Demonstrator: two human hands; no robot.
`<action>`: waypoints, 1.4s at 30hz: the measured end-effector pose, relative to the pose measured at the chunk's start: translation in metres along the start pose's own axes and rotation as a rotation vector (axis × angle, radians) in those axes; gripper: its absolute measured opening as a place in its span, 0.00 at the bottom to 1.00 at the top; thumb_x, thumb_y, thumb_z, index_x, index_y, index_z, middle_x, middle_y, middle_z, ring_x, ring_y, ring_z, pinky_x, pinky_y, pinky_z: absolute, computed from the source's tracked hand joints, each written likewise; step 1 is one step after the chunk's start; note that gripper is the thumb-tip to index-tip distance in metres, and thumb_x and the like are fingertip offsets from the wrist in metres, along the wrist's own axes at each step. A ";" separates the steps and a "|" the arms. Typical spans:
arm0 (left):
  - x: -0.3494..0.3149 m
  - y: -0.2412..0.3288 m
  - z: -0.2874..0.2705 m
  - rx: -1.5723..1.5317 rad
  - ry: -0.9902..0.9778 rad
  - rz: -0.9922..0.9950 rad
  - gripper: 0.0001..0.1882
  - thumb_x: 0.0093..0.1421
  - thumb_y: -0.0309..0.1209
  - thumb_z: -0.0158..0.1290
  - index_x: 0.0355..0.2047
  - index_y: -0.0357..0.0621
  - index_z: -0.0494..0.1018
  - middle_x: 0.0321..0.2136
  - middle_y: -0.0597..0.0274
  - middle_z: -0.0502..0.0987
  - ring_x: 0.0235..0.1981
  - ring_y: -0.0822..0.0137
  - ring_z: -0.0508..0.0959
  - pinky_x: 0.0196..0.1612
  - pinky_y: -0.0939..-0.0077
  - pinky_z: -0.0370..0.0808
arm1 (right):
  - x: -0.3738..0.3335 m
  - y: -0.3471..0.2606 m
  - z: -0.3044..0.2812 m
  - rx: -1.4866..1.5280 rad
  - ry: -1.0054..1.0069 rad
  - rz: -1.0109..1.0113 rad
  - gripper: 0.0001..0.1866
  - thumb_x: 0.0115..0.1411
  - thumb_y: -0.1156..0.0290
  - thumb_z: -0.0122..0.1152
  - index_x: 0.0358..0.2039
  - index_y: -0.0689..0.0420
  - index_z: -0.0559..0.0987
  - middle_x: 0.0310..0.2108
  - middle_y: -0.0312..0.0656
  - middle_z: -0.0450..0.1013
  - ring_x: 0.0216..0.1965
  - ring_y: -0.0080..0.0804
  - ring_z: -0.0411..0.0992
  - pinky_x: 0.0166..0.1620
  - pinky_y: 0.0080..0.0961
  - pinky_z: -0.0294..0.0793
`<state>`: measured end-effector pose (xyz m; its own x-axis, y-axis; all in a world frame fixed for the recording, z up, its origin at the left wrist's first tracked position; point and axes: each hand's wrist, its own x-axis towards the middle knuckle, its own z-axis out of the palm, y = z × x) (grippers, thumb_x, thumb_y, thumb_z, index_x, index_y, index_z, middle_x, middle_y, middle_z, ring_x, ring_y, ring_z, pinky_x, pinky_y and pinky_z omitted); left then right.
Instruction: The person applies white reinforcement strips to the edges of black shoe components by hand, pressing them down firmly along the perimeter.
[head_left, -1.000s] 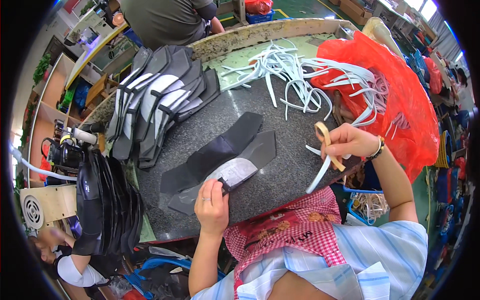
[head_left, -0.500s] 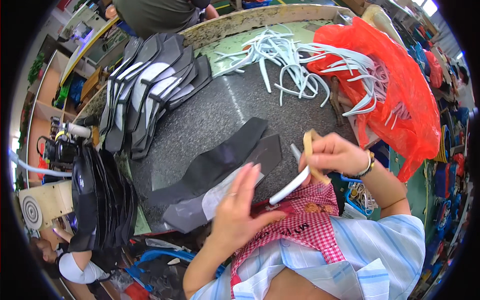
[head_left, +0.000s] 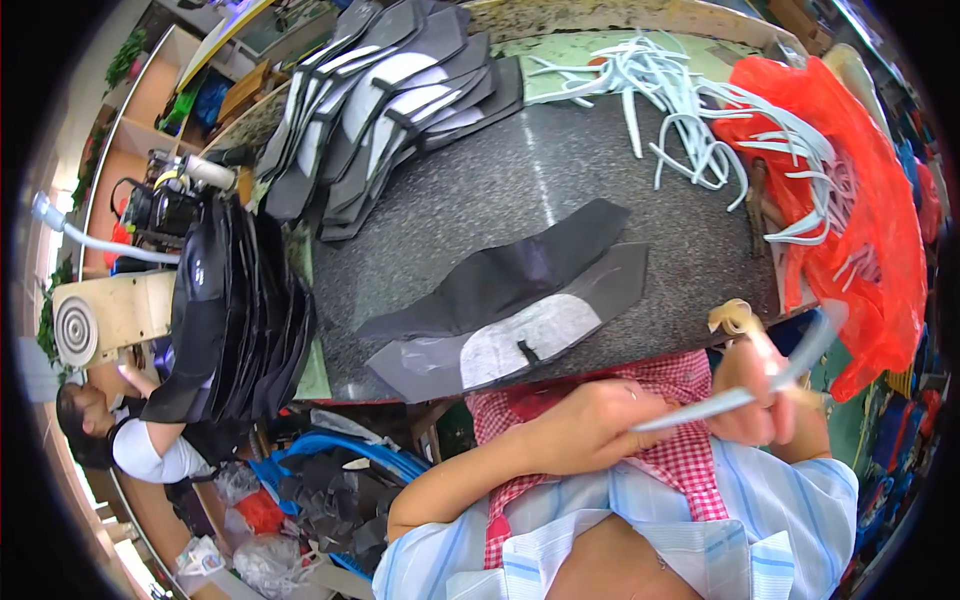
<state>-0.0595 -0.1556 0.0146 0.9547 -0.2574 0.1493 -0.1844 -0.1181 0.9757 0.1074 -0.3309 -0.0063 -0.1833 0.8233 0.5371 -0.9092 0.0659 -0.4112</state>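
Observation:
Low in front of my apron, my left hand (head_left: 598, 425) pinches one end of a pale blue-white strip (head_left: 700, 408). The strip runs right, across my right hand (head_left: 755, 395), and its far part is smeared by motion. My right hand is closed on a tan looped band (head_left: 735, 318) that sticks up above its fingers. Whether the strip passes through the band is too blurred to tell. On the dark table lie a curved black foam piece (head_left: 510, 265) and, nearer me, a grey foam piece (head_left: 625, 285) with a white patch and a small dark notch.
Stacked grey and white foam pieces (head_left: 400, 90) stand far left, with black moulded pieces (head_left: 235, 310) beside them. Pale strips (head_left: 680, 110) lie in a tangle at the back, reaching a red plastic bag (head_left: 875, 240). A person (head_left: 150, 440) sits at the left.
My left hand has left the grey foam piece, moved right and taken the strip's end. My right hand has moved right and nearer me with the tan band. The view has shifted.

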 end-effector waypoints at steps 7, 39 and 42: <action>-0.011 0.014 -0.007 0.032 0.080 -0.033 0.12 0.67 0.34 0.51 0.34 0.36 0.73 0.20 0.50 0.71 0.23 0.48 0.74 0.26 0.56 0.69 | -0.002 0.019 0.024 -0.461 0.354 0.312 0.49 0.48 0.64 0.79 0.65 0.61 0.60 0.23 0.41 0.75 0.20 0.27 0.71 0.23 0.24 0.65; -0.080 -0.013 -0.013 -0.393 0.907 -0.172 0.12 0.55 0.16 0.63 0.39 0.36 0.76 0.31 0.59 0.80 0.34 0.72 0.80 0.40 0.77 0.78 | 0.079 0.070 -0.016 -1.125 0.805 -0.038 0.08 0.55 0.82 0.66 0.34 0.61 0.76 0.28 0.37 0.76 0.26 0.19 0.71 0.28 0.21 0.67; -0.095 -0.004 -0.031 -0.058 1.025 -0.278 0.07 0.55 0.17 0.63 0.34 0.34 0.78 0.31 0.59 0.80 0.31 0.74 0.79 0.36 0.80 0.76 | 0.083 0.061 -0.021 -1.250 0.786 -0.061 0.05 0.55 0.79 0.65 0.33 0.62 0.80 0.26 0.41 0.77 0.23 0.21 0.71 0.27 0.20 0.67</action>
<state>-0.1421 -0.1009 0.0017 0.7070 0.7059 -0.0429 0.0560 0.0046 0.9984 0.0444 -0.2467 -0.0018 0.4583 0.8620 0.2165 0.0717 0.2069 -0.9757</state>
